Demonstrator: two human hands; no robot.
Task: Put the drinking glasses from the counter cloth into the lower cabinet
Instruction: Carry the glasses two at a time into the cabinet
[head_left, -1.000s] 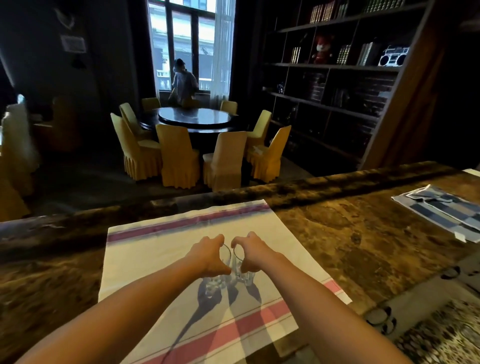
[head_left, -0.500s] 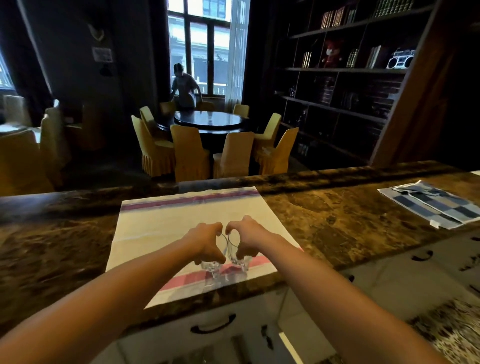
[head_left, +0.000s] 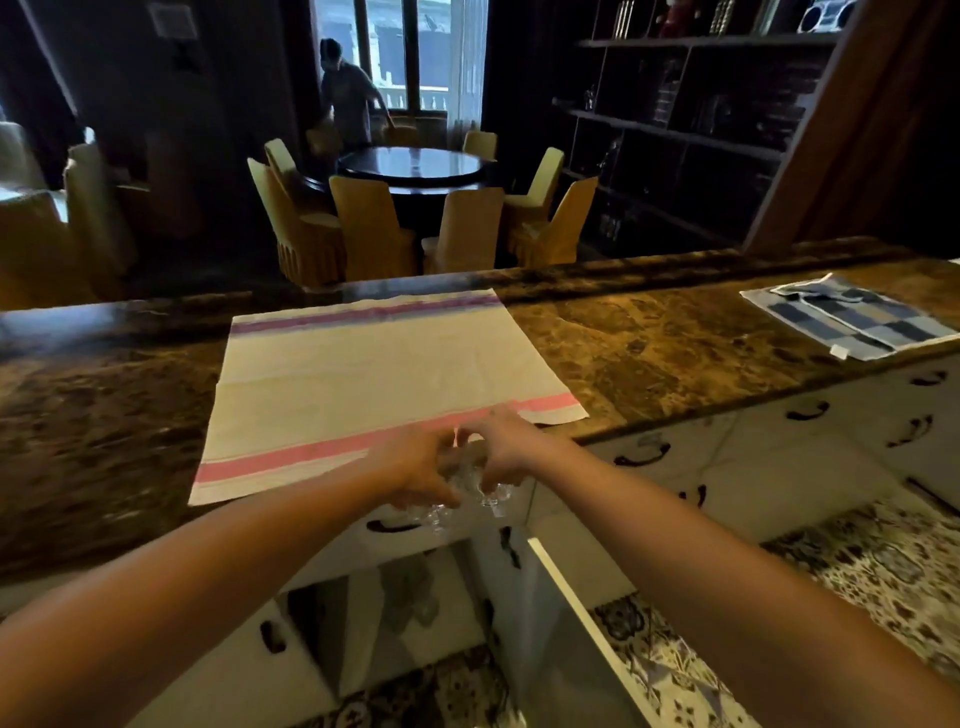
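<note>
My left hand (head_left: 415, 470) grips one clear drinking glass (head_left: 434, 512) and my right hand (head_left: 501, 449) grips a second clear glass (head_left: 496, 499). Both glasses hang side by side in the air just past the counter's front edge, in front of a drawer. The white cloth with pink stripes (head_left: 363, 374) lies flat on the brown marble counter (head_left: 649, 343) with nothing on it. Below my hands the lower cabinet (head_left: 410, 618) stands open, its white door (head_left: 566, 639) swung out toward me. A few glasses show dimly inside it.
A blue checked cloth (head_left: 852, 322) lies on the counter at the right. White drawers with dark handles (head_left: 800, 413) run under the counter. Patterned floor (head_left: 883, 582) lies at the lower right. Behind the counter are a round table, yellow chairs and a person by the window.
Both hands have lifted the two glasses off the cloth and carried them toward me, past the counter edge. The view has tilted down and the open lower cabinet has come into sight.
</note>
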